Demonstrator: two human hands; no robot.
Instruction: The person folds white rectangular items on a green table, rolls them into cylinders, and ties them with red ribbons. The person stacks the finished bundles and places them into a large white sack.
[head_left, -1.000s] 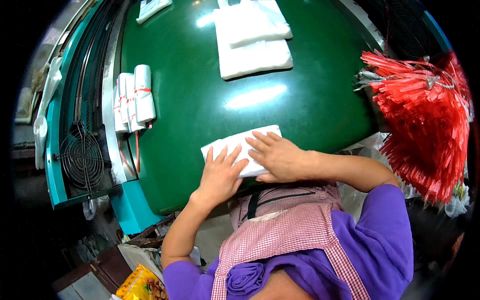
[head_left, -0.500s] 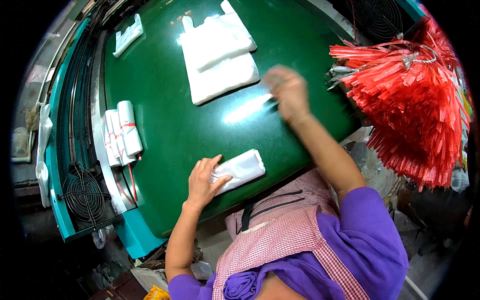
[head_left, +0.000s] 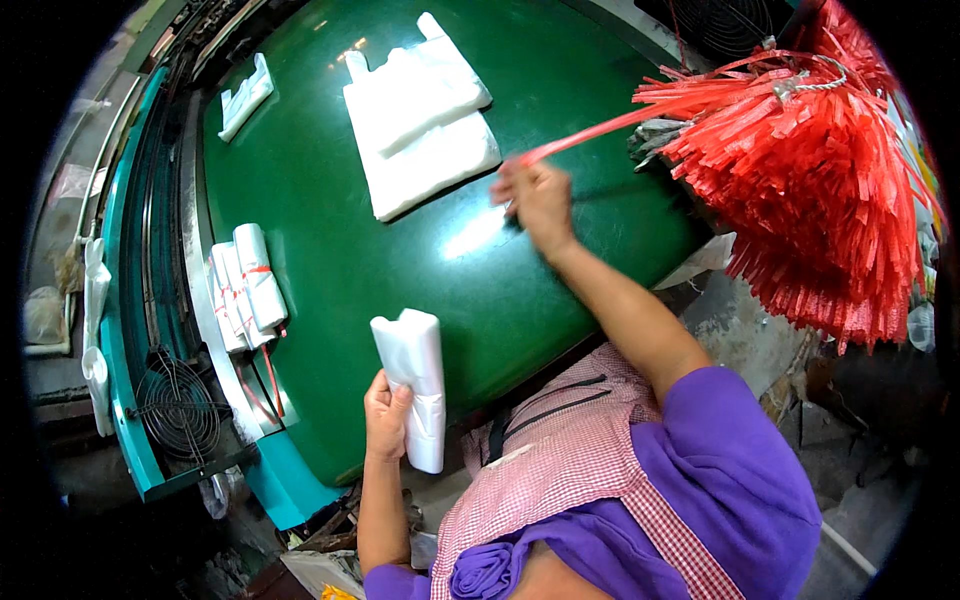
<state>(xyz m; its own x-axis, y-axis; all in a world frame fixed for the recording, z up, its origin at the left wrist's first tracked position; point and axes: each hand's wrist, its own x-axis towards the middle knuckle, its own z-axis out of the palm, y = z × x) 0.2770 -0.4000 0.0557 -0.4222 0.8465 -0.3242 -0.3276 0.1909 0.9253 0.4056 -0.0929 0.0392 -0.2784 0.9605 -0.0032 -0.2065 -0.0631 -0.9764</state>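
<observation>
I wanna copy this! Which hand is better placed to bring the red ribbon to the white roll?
Probably the right hand: it holds the red ribbon, while the left hand holds the white roll.

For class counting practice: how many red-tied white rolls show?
3: right roll, middle roll, left roll, side by side at the left of the green table. More may be hidden. The left grip holds an untied bundle.

A green tabletop point(head_left: 320, 200) is flanked at left by a teal frame point(head_left: 136, 442) with a round wire grille point(head_left: 178, 412); bright light point(head_left: 472, 233) is reflected on the green.
</observation>
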